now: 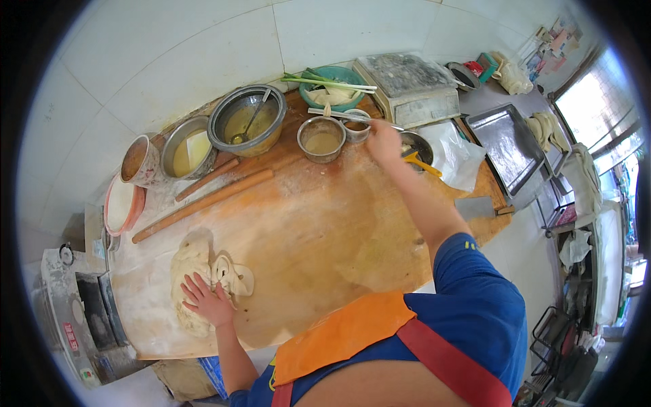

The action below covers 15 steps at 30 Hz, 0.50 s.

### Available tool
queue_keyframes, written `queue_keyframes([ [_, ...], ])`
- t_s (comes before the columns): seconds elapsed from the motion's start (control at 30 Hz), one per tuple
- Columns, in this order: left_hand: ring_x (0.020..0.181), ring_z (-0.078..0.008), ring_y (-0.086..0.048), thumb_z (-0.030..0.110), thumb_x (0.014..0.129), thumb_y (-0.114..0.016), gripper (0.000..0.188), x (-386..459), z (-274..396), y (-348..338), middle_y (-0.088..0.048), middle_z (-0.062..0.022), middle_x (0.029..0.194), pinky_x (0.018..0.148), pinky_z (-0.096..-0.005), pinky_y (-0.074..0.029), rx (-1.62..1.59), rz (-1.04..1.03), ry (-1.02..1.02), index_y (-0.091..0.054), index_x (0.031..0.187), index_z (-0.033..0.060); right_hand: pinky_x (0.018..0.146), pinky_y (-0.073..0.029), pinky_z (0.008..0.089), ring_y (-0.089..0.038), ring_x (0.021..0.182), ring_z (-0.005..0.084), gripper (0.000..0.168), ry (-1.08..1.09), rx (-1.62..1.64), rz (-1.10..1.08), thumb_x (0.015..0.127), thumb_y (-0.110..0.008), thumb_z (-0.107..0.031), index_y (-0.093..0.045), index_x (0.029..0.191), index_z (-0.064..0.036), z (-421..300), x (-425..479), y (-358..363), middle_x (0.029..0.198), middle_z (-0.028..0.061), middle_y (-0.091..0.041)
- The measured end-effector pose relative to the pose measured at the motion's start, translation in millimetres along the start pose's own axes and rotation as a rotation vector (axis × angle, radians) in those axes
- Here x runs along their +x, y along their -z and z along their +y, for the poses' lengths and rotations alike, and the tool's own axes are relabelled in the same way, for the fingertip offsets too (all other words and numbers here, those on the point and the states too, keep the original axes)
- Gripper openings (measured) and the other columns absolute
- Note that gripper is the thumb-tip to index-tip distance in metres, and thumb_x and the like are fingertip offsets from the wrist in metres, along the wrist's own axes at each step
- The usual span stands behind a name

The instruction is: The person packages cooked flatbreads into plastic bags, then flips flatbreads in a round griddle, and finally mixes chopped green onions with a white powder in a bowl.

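Note:
My left hand (211,302) lies with fingers spread on a large lump of dough (190,264), at the left of a floured wooden board (330,229). Beside that lump sits a smaller folded piece of dough (233,274). At the back of the board, my right hand (384,142) has its fingers around a long, thin metal strip (351,117), perhaps a knife or spatula. The strip passes above a small bowl of brown seasoning (356,126) and the rim of a metal bowl of pale paste (321,142). My fingertips are partly hidden.
Two rolling pins (203,206) lie left of centre. Behind them stand a basin with a ladle (247,114) and a bowl of yellow liquid (190,152). A scale (412,91), a yellow-handled tool (424,165), a dough scraper (475,207) and a baking tray (506,147) are at right.

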<state>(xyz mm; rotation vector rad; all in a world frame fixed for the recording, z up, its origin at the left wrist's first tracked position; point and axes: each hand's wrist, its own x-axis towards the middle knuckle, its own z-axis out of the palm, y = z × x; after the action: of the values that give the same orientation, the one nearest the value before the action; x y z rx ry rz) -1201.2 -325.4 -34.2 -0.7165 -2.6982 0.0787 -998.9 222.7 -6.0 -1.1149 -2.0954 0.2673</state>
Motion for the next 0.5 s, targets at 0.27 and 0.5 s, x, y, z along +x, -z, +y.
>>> queue_keyframes([
  [0.27, 0.145, -0.0340, -0.014, 0.023, 0.081, -0.061, 0.069, -7, 42, -8, -0.024, -0.0134, 0.154, 0.110, -0.0643, -0.006, -0.214, -0.007, 0.135, -0.035, 0.143, 0.0081, 0.080, -0.049, 0.0445, -0.062, 0.092, 0.0333, 0.020, 0.203, -0.246, -0.546, 0.081, -0.061, -0.020, -0.068, 0.096, -0.008, 29, 91, 5, 0.093, 0.0137, -0.068],
  [0.5, 0.139, -0.0355, -0.028, 0.013, 0.080, -0.060, 0.063, -44, 206, 4, -0.037, -0.0193, 0.145, 0.112, -0.0544, -0.017, -0.646, -0.055, -0.231, -0.040, 0.139, 0.0035, 0.079, -0.048, 0.0431, -0.062, 0.093, 0.0336, 0.032, 0.103, -0.253, -0.685, 0.079, -0.067, -0.036, -0.069, 0.094, -0.007, 37, 110, 42, 0.093, 0.0143, -0.067],
])
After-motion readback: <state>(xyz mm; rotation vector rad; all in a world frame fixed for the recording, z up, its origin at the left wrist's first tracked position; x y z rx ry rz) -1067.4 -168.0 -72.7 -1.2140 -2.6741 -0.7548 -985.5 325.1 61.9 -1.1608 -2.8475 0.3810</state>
